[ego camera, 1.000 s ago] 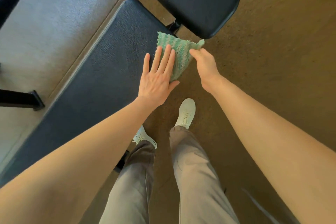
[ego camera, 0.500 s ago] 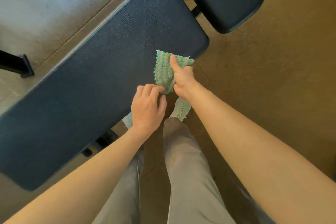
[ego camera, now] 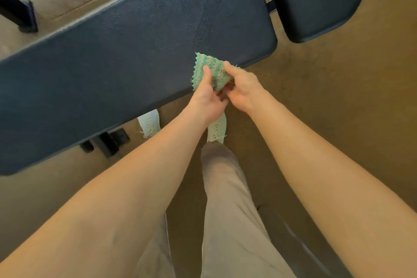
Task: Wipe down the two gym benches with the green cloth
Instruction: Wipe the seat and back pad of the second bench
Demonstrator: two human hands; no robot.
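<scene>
Both thumbs on top: my left hand (ego camera: 206,97) and right hand (ego camera: 242,88) pinch the green cloth (ego camera: 213,70) above the bench (ego camera: 135,52) edge, probably refolding it for a clean wiping face.

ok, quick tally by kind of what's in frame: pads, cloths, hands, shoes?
bench pads: 2
green cloth: 1
hands, left hand and right hand, both pinching the cloth: 2
white shoes: 2
total: 7
</scene>
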